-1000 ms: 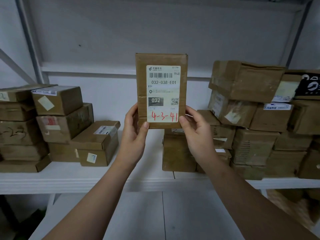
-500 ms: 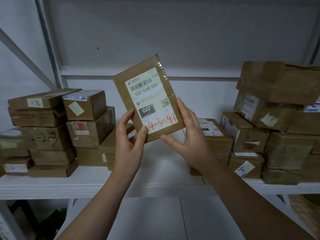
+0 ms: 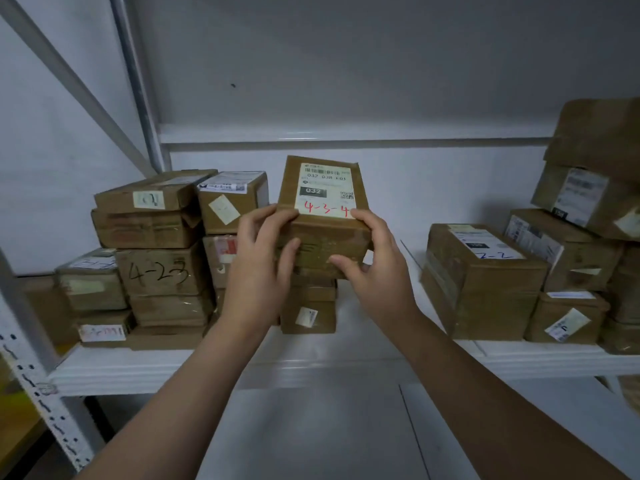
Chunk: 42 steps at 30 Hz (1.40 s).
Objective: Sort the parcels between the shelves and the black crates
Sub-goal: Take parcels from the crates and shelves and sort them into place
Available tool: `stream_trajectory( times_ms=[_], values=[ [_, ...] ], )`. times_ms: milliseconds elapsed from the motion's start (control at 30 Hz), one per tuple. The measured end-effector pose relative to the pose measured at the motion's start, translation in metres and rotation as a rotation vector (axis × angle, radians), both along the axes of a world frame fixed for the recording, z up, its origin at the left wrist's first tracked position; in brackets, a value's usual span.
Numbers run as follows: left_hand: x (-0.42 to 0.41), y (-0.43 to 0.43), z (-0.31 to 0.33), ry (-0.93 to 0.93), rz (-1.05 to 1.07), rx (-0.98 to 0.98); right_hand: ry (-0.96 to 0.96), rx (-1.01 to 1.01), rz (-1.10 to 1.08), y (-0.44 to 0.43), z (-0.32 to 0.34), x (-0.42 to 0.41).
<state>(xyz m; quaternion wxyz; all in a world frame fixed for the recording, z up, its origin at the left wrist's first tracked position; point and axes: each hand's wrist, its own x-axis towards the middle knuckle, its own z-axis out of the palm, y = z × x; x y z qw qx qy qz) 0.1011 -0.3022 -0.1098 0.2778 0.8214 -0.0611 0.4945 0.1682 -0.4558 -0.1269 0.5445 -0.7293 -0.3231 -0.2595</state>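
Over on the left, the tall pile with the 4-23 box (image 3: 162,271) stands hard beside the drop spot, and the left hand (image 3: 258,265) has its fingers curled round the near left corner of the labelled parcel (image 3: 322,216), so a sideways nudge could knock that pile's upper boxes askew. The parcel sits low over the narrow short stack (image 3: 308,310) mid-shelf (image 3: 138,372), touching or not one cannot tell. The right hand (image 3: 372,268) grips the near right corner, and releasing off-centre may tip the parcel off that small footing, into the gap before the right-hand parcels (image 3: 485,282).
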Motion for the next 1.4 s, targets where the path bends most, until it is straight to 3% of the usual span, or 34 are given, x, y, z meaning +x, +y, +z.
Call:
stream_trajectory(
  times_ms=[367, 567, 833, 967, 1200, 1400],
  values=[
    [0.025, 0.026, 0.006, 0.240, 0.075, 0.185, 0.073, -0.107, -0.280, 0.037, 0.001, 0.008],
    [0.038, 0.039, -0.010, 0.306, 0.083, 0.283, 0.224, -0.051, -0.255, 0.046, -0.017, 0.016],
    [0.043, 0.037, -0.020, 0.225, 0.287, 0.461, 0.284, -0.161, -0.258, 0.039, -0.033, 0.029],
    [0.039, 0.023, -0.017, 0.171, 0.221, 0.478, 0.279, -0.157, -0.270, 0.018, -0.032, 0.026],
    [0.042, -0.032, -0.026, 0.050, -0.075, 0.456, 0.177, -0.196, -0.379, -0.064, -0.037, 0.009],
    [0.070, -0.113, -0.044, 0.108, -0.195, 0.419, 0.114, -0.303, -0.482, -0.151, -0.036, 0.016]
  ],
)
